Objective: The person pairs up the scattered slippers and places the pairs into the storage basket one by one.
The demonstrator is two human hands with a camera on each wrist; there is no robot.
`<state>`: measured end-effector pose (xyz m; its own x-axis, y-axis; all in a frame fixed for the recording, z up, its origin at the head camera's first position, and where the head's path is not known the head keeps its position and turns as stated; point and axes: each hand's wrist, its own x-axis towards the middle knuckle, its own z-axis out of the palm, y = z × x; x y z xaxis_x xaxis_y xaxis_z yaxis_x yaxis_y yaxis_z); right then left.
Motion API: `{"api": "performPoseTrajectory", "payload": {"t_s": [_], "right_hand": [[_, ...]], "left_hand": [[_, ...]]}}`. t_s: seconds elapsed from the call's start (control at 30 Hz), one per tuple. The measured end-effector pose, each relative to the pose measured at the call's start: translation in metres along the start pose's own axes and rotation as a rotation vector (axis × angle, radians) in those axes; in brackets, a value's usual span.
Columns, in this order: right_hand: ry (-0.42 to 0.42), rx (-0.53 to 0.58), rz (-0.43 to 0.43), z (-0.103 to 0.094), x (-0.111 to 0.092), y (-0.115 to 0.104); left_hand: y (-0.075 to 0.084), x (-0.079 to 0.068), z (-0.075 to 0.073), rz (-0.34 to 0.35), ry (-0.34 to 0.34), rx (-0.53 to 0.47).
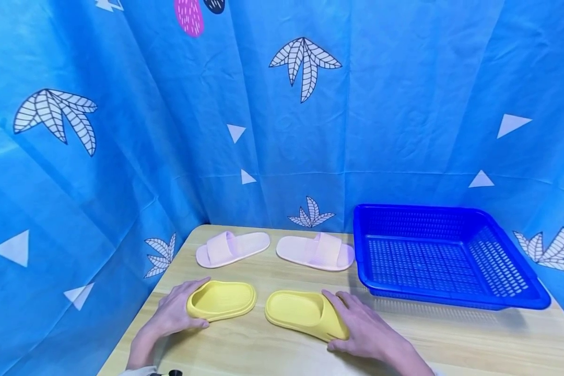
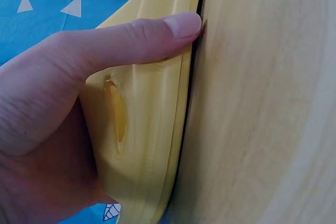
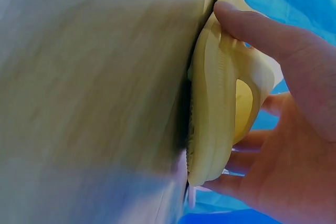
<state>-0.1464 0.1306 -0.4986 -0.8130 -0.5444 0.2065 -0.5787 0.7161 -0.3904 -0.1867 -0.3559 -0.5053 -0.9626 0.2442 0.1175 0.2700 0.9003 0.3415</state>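
Note:
Two yellow slippers lie on the wooden table with their heels facing each other. My left hand [image 1: 173, 312] grips the toe end of the left yellow slipper [image 1: 227, 298]. In the left wrist view its thumb lies along the side of that slipper [image 2: 149, 114], close to the tabletop. My right hand [image 1: 364, 330] holds the right yellow slipper [image 1: 293, 308] by its toe end, the thumb on the near side and the fingers on the far side. The right wrist view shows this slipper [image 3: 212, 103] side-on, its sole right at the table surface.
Behind the yellow pair lie two pale pink slippers, one at left [image 1: 251, 243] and one at right [image 1: 293, 249]. A blue perforated basket [image 1: 451, 300] stands at the right of the table [image 1: 244, 355]. Patterned blue cloth [image 1: 380, 130] hangs behind and at the left.

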Motion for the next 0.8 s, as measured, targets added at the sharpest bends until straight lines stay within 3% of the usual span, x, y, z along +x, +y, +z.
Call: {"api": "performPoseTrajectory", "payload": {"t_s": [0.27,0.8], "right_hand": [[-0.015,0.017,0.023,-0.0004,-0.0005,-0.0017],[0.06,-0.007,0.002,-0.0008,-0.0018,-0.0055]], "left_hand": [[0.001,-0.0026,-0.0017,0.012,0.01,-0.013],[0.0013,-0.0024,-0.0067,-0.015,0.022,-0.008]]}}
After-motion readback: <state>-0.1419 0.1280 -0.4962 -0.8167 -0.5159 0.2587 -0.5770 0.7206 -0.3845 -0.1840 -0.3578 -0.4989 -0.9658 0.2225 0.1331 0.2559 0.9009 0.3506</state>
